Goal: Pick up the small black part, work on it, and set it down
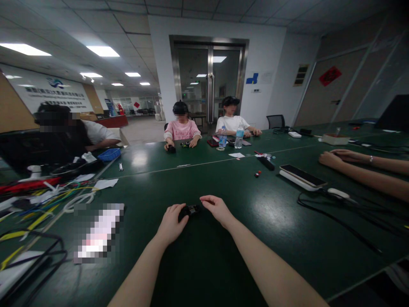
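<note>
A small black device with some lighter detail on top rests on the dark green table. My left hand is closed around its left end, the thumb at the near side and the fingers over the far side. Just beyond the device's right end is my right hand, its fingers loosely bent and the thumb a little apart from them. Nothing shows between those fingers. What kind of device it is cannot be made out.
To the left lie a blurred-out phone-like slab, tangled cables and a blue basket. A phone on a white block and black cables are at right. Water bottles stand farther back. Other people sit around the table.
</note>
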Action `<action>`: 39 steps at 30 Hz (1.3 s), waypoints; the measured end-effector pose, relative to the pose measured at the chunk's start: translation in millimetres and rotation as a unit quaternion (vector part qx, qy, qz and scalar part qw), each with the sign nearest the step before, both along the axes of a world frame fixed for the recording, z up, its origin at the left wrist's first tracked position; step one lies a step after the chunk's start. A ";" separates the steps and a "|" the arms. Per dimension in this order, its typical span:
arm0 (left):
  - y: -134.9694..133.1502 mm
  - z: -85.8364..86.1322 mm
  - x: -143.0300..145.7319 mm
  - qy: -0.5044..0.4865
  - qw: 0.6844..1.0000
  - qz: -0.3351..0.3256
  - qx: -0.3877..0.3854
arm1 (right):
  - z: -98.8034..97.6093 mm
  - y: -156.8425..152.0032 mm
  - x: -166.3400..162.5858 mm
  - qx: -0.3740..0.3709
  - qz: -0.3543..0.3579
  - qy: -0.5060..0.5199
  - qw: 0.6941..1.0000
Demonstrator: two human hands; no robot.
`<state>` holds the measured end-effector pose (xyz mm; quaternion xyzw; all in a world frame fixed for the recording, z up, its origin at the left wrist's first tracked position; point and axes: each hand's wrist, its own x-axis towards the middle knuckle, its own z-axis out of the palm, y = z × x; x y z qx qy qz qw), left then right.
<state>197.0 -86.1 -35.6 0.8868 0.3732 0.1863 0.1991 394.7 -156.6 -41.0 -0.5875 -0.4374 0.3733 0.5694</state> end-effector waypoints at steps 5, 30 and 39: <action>0.3 0.3 -0.7 -0.001 1.000 -0.002 0.001 | -0.3 -0.8 0.9 -0.003 0.002 -0.013 1.000; 1.4 -1.4 -0.8 0.000 1.000 -0.011 0.020 | -1.6 -0.3 0.9 0.002 0.010 -0.038 0.999; 2.9 -3.7 -1.4 0.001 1.000 -0.011 0.016 | -5.9 1.6 2.9 -0.003 0.016 -0.043 0.999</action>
